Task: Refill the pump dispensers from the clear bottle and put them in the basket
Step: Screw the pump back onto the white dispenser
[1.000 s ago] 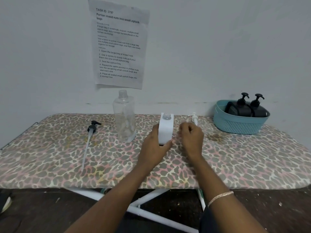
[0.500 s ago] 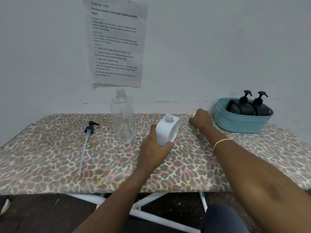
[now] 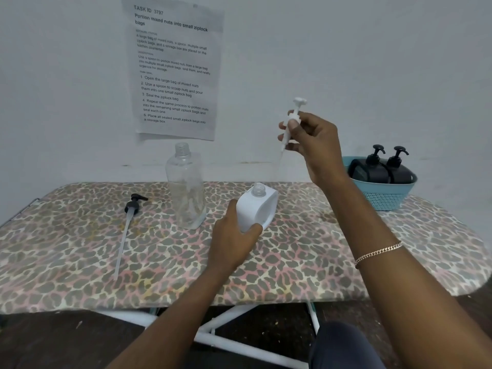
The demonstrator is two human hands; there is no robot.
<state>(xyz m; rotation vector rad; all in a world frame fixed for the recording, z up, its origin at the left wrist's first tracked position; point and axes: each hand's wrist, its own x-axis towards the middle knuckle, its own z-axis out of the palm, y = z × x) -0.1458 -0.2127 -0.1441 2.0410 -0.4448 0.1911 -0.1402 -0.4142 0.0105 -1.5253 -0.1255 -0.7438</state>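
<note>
A white dispenser bottle (image 3: 259, 206) with an uncapped neck leans to the right on the table, held at its lower left by my left hand (image 3: 234, 241). My right hand (image 3: 311, 141) is raised above and right of it, pinching a white pump head (image 3: 292, 115) whose thin tube hangs down toward the table. The clear bottle (image 3: 186, 187) stands uncapped just left of the white bottle and looks almost empty. A teal basket (image 3: 383, 197) at the back right holds two black pump dispensers (image 3: 383, 169).
A black pump head with a long tube (image 3: 127, 225) lies on the leopard-print table (image 3: 306, 257) to the left. A printed sheet (image 3: 174, 67) is taped to the wall behind. White table legs (image 3: 213, 334) show below the front edge.
My right hand reached to the back of the table, picked up the white pump head and lifted it high. My left hand tipped the white bottle to the right.
</note>
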